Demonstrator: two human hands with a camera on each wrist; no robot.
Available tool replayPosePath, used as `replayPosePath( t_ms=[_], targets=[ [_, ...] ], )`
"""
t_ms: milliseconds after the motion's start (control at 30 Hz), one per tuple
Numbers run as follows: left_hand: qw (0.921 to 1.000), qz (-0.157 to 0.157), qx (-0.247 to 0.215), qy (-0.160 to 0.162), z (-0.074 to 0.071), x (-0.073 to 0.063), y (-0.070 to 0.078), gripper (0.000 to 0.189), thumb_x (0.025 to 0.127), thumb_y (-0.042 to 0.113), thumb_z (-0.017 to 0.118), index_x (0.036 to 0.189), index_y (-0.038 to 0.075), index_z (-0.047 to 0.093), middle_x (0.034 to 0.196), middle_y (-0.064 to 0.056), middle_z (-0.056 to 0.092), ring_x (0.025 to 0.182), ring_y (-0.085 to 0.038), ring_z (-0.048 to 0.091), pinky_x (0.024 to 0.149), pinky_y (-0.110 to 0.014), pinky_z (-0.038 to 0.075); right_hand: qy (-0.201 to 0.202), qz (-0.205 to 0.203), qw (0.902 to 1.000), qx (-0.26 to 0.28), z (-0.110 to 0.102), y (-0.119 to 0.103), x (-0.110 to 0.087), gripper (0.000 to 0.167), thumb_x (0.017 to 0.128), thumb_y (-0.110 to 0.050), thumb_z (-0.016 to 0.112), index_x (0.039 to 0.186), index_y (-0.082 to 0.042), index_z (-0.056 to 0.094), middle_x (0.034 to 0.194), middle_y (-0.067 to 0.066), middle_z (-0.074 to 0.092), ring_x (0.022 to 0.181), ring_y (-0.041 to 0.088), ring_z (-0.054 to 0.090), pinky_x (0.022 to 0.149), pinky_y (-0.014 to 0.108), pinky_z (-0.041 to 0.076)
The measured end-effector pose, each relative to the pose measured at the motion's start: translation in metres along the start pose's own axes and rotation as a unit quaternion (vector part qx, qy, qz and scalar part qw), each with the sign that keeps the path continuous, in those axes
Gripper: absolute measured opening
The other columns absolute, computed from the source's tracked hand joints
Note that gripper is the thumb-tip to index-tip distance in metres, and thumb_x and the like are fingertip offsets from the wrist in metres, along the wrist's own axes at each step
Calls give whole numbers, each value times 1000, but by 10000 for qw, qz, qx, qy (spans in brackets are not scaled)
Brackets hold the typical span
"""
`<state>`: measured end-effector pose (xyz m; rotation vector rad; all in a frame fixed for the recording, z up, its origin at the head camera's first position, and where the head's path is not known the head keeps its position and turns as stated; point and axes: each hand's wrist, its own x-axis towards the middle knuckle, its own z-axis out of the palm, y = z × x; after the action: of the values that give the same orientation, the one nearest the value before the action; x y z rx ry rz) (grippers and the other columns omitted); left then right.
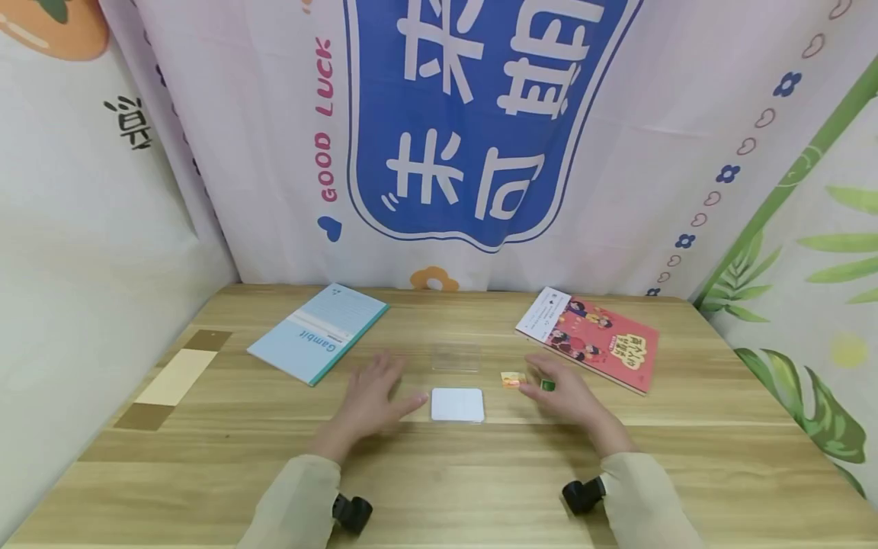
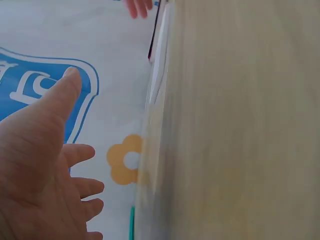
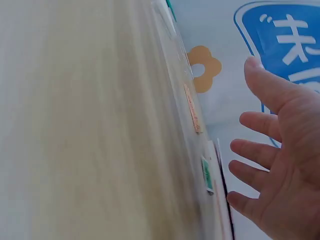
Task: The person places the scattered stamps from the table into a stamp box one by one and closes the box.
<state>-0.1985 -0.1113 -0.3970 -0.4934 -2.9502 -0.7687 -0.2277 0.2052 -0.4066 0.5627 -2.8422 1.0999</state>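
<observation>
My left hand (image 1: 370, 398) hovers left of a white rounded card (image 1: 457, 405), its thumb stretched toward the card's edge. Fingers spread and nothing in the grasp, the same hand (image 2: 45, 160) fills the lower left of the left wrist view. A faint clear plastic rectangle (image 1: 456, 357) lies behind the white card. On the other side, my right hand (image 1: 564, 393) hangs near a small orange-and-yellow piece (image 1: 512, 380) and a small green piece (image 1: 547, 385). The right wrist view has this hand (image 3: 290, 155) with straight, parted fingers, holding nothing.
A light blue book marked Gambit (image 1: 318, 335) lies at the back left of the wooden table (image 1: 453, 488). At the back right is a red illustrated book (image 1: 604, 343) with a white band. A printed curtain (image 1: 274, 152) hangs behind the table.
</observation>
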Motion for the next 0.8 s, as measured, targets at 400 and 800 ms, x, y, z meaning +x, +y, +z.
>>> replayPosePath(
  t_ms=[400,800],
  targets=[
    [9916,374,-1216,228,32,5,-14,76,68,52,64,126,5,45,132,-20,32,123,-34,21,98,-49,11,444,386,9942,905,18,19,7,55,75,-31,66,119,-1,51,123,16,45,116,31,36,95,43,25],
    [9974,348,-619,138,39,2,-11,74,67,59,60,125,14,48,134,-16,31,126,-29,17,98,-50,6,617,-215,9964,535,26,24,8,38,75,-13,66,109,1,58,120,20,46,113,37,37,94,48,23]
  ],
)
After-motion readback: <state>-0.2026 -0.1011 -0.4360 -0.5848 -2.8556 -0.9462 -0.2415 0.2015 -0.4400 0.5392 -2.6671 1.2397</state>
